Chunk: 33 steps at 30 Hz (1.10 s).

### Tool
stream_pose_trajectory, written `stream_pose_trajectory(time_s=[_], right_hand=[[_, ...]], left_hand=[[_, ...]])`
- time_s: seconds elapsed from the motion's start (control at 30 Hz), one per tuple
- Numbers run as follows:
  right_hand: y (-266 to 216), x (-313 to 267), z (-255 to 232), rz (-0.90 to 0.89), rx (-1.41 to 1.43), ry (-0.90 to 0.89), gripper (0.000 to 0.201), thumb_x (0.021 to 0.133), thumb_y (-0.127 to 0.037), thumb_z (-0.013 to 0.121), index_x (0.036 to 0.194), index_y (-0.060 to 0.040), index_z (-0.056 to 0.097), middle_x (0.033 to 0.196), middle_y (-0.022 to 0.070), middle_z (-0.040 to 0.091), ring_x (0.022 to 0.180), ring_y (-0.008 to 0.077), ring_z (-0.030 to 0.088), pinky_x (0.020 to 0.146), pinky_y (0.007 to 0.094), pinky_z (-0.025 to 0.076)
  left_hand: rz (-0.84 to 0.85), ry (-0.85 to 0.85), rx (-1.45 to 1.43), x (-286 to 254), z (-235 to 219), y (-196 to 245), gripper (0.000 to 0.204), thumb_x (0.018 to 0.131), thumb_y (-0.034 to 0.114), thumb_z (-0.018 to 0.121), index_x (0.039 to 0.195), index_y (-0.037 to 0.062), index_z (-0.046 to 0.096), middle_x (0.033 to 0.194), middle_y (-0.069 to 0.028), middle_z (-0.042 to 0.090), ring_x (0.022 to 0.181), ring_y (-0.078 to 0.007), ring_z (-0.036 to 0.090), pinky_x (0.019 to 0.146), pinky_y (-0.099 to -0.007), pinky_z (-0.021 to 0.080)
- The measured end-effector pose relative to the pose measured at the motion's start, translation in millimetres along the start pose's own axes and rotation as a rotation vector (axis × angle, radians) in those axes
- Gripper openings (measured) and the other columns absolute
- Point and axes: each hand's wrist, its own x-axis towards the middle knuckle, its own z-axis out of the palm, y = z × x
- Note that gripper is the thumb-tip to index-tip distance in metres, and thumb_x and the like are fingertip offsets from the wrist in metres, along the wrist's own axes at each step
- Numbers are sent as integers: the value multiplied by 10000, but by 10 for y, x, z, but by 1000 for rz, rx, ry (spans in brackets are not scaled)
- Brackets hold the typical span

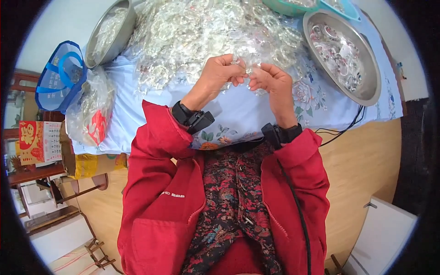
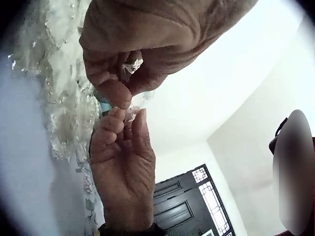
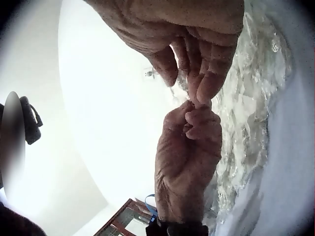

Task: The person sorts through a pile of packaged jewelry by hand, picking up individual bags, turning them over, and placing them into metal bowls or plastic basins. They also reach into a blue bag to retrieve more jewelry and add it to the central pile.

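Observation:
Both hands meet over the near edge of a large heap of clear plastic packets (image 1: 192, 41). Between them is a small clear plastic packet (image 1: 248, 69) with something shiny in it, mostly hidden by the fingers. My left hand (image 1: 219, 75) pinches one side of it between thumb and curled fingers; a shiny bit shows inside the grip in the left wrist view. From the other side, my right hand (image 1: 276, 87) pinches it with thumb and fingers. In the right wrist view the fingertips of both hands come together at the packet.
A metal basin (image 1: 373, 87) of bagged beaded jewellery stands at right, green and blue baskets (image 1: 279, 7) behind it. Another metal basin (image 1: 128, 27) tilts at left, near a blue bag (image 1: 48, 94) and a plastic bag (image 1: 98, 87). A flowered cloth (image 1: 123, 123) covers the table; a black cable (image 1: 343, 133) hangs at right.

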Motion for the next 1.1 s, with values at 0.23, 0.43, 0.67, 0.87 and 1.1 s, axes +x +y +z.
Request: stream_pose_trajectory(time_s=[0.23, 0.43, 0.67, 0.87, 1.1], right_hand=[[79, 0, -109, 62, -127, -78, 153, 856, -139, 571, 785, -6, 593, 697, 64, 609, 569, 121, 567, 554, 242, 464], [207, 72, -219, 118, -248, -112, 184, 858, -170, 577, 750, -21, 583, 691, 60, 610, 577, 124, 582, 564, 239, 473], [313, 31, -167, 86, -199, -21, 199, 854, -133, 581, 976, 24, 569, 883, 104, 638, 778, 175, 647, 660, 222, 510], [276, 16, -130, 40, -181, 17, 264, 847, -83, 571, 1064, 61, 528, 924, 147, 639, 792, 195, 652, 674, 238, 525], [346, 79, -152, 55, -193, 42, 261, 852, -77, 555, 1069, 65, 521, 944, 151, 633, 798, 202, 652, 675, 236, 527]], left_hand=[[-40, -5, -38, -8, 15, -108, 81, 779, 73, 590, 834, 15, 603, 727, -63, 634, 582, -96, 565, 532, -215, 442], [-81, -50, 94, 58, -142, -289, 74, 797, 90, 592, 813, 18, 590, 715, -70, 630, 573, -98, 566, 515, -216, 441], [-45, -75, -138, 146, -285, -367, 127, 819, 125, 593, 832, 2, 566, 720, -90, 621, 561, -139, 581, 495, -253, 460], [-52, -115, -232, 139, -296, -364, 122, 838, 120, 582, 859, 2, 558, 765, -102, 622, 581, -151, 589, 525, -259, 473], [-40, -104, -179, 111, -286, -406, 128, 852, 147, 580, 867, 21, 563, 775, -86, 617, 613, -146, 595, 580, -252, 488]])
